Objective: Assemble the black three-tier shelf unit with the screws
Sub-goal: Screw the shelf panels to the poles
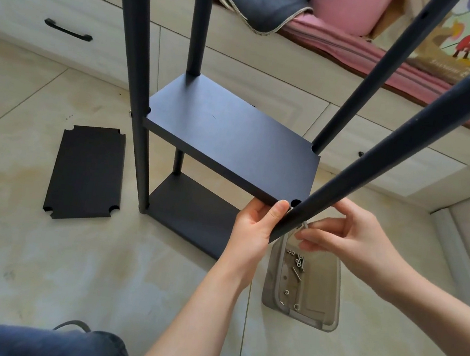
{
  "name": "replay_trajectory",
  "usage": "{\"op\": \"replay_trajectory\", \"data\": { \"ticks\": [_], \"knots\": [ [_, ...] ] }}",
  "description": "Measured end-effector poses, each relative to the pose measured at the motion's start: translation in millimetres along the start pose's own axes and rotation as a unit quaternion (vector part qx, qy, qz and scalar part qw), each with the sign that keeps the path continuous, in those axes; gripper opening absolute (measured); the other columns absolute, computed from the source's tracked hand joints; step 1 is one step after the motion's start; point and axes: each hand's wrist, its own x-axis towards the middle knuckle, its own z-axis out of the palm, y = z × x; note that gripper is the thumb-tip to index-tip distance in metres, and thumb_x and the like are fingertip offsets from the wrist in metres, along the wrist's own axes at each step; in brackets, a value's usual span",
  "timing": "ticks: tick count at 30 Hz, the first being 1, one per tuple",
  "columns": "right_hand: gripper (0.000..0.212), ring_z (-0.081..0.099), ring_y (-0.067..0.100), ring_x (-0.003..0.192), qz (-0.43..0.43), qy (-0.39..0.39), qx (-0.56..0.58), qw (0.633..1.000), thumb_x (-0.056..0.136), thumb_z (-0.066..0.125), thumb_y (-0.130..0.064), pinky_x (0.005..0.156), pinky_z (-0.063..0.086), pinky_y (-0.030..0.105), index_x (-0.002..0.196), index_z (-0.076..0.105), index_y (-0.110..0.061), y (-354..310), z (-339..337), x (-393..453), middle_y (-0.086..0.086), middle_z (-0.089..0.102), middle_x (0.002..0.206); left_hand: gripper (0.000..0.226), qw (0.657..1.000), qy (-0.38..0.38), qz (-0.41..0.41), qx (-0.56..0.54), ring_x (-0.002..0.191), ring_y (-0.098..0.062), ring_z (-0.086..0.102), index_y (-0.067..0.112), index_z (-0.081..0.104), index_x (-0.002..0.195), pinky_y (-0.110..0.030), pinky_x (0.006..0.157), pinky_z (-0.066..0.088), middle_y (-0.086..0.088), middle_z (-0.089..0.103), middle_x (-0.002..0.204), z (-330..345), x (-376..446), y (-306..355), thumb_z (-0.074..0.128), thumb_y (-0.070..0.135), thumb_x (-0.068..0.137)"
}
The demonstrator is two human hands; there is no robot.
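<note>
Left hand (254, 224) gripping middle shelf (232, 145) corner against near post (378, 154); right hand (348, 236), nearer post's outer side, pinching small metal piece (306, 225), probably key or screw.

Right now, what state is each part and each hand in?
Middle shelf: mounted on posts, near corner held.
Bottom shelf: mounted.
Third shelf: flat on floor, unattached.
Near post: leaning, beside corner notch.
Screw tray: on floor, holding screws.
Left hand: grips middle shelf.
Right hand: pinches small metal tool.
</note>
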Motion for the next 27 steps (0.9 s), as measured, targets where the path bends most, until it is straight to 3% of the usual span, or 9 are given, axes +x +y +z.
{"op": "replay_trajectory", "data": {
  "ticks": [2,7,11,14,17,20,27],
  "knots": [
    [0.042,0.074,0.031,0.076,0.011,-0.012,0.022,1.0,0.084,0.07,0.002,0.07,0.06,0.027,0.12,0.059,-0.017,0,-1,-1,0.015,0.076,0.085,0.027,1.0,0.001,0.0,0.001,0.104,-0.017,0.07,0.018,0.067,0.115,-0.03,0.096,0.05,-0.003,0.075,0.106,1,-1,1,0.06,0.038,0.098],
    [0.047,0.074,0.028,0.074,-0.022,-0.02,-0.068,0.997,0.079,0.077,0.0,0.077,0.061,0.04,0.118,0.059,-0.019,1,-2,1,0.01,0.076,0.086,0.028,1.0,0.005,-0.004,0.009,0.104,-0.016,0.069,0.02,0.067,0.114,-0.035,0.101,0.049,-0.001,0.075,0.106,3,-2,2,0.059,0.041,0.098],
    [0.048,0.073,0.028,0.079,-0.01,-0.055,-0.092,0.994,0.077,0.079,0.001,0.08,0.059,0.049,0.116,0.061,-0.021,1,-9,7,0.012,0.074,0.086,0.023,1.0,0.007,-0.005,0.009,0.101,-0.014,0.07,0.024,0.067,0.111,-0.028,0.092,0.051,0.0,0.075,0.104,3,-3,2,0.059,0.041,0.098],
    [0.046,0.071,0.023,0.08,-0.011,-0.11,-0.125,0.986,0.077,0.08,0.0,0.079,0.06,0.041,0.112,0.065,-0.025,-2,-15,11,0.012,0.072,0.086,0.022,1.0,0.006,-0.01,0.01,0.098,-0.008,0.07,0.028,0.067,0.109,-0.014,0.078,0.049,0.006,0.075,0.102,3,-5,1,0.059,0.044,0.097],
    [0.047,0.071,0.019,0.081,-0.019,-0.117,-0.153,0.981,0.075,0.083,-0.003,0.079,0.06,0.034,0.112,0.066,-0.025,-2,-19,14,0.007,0.072,0.088,0.023,1.0,0.007,-0.016,0.01,0.096,-0.006,0.07,0.029,0.067,0.11,-0.008,0.07,0.049,0.006,0.075,0.101,3,-7,1,0.059,0.045,0.096],
    [0.044,0.07,0.016,0.079,-0.026,-0.109,-0.183,0.977,0.073,0.085,-0.007,0.077,0.06,0.031,0.109,0.067,-0.024,0,-19,15,-0.004,0.072,0.085,0.019,1.0,0.015,-0.019,0.004,0.095,-0.006,0.07,0.029,0.067,0.109,-0.008,0.069,0.049,0.006,0.075,0.1,4,-7,2,0.06,0.042,0.097],
    [0.029,0.069,0.011,0.082,-0.05,-0.103,-0.248,0.962,0.073,0.085,-0.011,0.079,0.059,0.033,0.097,0.072,-0.001,3,-20,15,-0.031,0.065,0.092,0.016,1.0,0.014,-0.026,0.008,0.099,-0.007,0.07,0.032,0.066,0.105,-0.014,0.075,0.048,0.007,0.075,0.101,4,-8,4,0.059,0.044,0.098]
  ]
}}
